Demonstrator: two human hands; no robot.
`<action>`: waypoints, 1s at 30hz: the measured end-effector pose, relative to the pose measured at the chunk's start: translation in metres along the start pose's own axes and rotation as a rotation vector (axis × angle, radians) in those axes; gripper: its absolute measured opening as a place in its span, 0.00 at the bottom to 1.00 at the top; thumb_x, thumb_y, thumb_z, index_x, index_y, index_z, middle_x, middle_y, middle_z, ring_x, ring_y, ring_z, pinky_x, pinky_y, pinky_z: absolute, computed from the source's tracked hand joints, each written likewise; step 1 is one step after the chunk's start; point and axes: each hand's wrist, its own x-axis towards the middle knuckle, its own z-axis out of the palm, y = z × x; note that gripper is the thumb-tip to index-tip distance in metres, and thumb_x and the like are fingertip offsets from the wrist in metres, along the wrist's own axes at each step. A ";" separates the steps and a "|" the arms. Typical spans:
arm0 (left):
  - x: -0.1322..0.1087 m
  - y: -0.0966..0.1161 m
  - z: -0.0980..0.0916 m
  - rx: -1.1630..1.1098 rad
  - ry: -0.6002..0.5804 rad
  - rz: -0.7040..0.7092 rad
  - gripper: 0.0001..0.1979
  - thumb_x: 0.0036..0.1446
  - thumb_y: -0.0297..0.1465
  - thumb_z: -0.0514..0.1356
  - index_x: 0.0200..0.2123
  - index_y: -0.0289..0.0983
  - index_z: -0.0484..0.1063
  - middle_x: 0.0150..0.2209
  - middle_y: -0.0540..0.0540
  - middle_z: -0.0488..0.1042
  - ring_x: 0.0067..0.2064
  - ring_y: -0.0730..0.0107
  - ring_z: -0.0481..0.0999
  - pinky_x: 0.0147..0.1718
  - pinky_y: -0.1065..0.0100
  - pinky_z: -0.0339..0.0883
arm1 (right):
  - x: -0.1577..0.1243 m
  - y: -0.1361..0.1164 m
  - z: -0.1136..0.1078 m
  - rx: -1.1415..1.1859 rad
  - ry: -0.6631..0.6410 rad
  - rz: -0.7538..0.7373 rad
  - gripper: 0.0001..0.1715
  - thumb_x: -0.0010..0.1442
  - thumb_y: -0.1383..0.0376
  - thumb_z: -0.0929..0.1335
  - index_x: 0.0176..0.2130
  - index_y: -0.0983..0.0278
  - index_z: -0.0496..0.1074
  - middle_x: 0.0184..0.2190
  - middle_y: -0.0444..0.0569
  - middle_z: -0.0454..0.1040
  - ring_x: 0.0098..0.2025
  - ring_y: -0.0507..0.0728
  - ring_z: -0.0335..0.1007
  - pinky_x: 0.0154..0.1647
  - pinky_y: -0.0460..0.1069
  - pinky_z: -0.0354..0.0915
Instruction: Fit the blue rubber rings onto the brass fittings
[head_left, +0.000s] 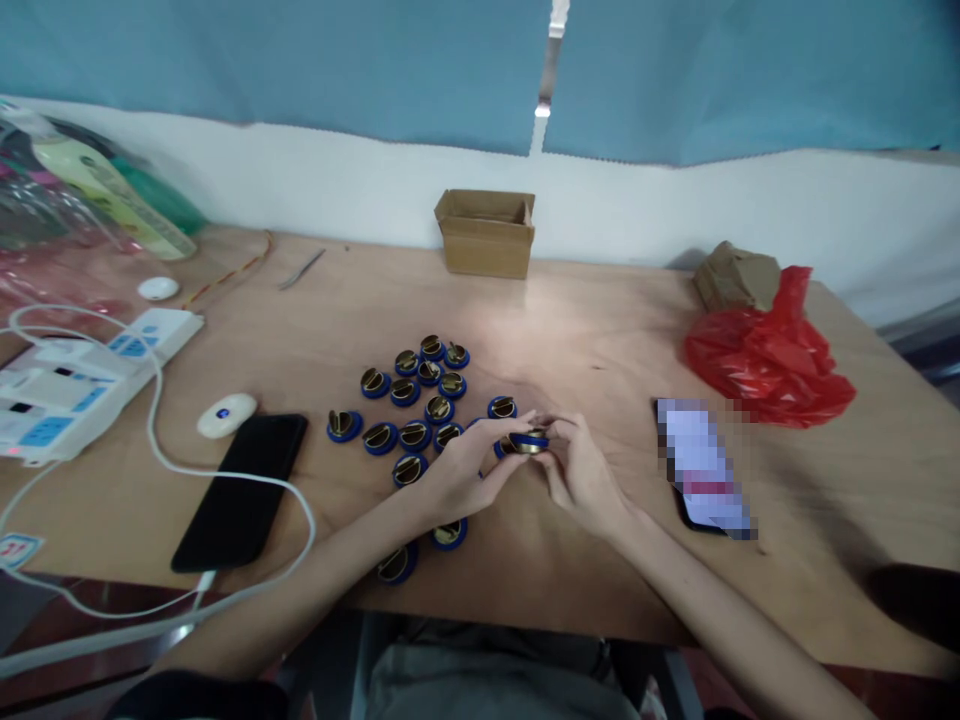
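Between my two hands, just right of the middle of the table, is a small round brass-coloured piece with a blue rim [531, 441]. The fingertips of my left hand [474, 455] pinch it from the left side. On its right side the fingers of my right hand [585, 470] are closed on it too. Several similar blue-rimmed pieces [415, 434] lie loose on the table, mostly left of my hands, many with a raised brass part on top. My left hand and forearm partly cover some of them. What the held piece is for does not show.
A small open cardboard box [487, 246] stands by the back wall. On the right are a red plastic bag [765, 360], a brown package [735, 277] and a lit phone [701, 465]. A dark phone [244, 490], white cables and a power strip [97, 375] occupy the left.
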 end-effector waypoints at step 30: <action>-0.003 -0.009 0.004 0.157 0.118 -0.119 0.07 0.68 0.26 0.57 0.48 0.40 0.64 0.43 0.44 0.83 0.42 0.65 0.86 0.37 0.70 0.80 | 0.003 -0.016 0.006 -0.042 0.142 0.044 0.19 0.68 0.69 0.68 0.57 0.61 0.64 0.47 0.55 0.76 0.50 0.61 0.78 0.49 0.58 0.78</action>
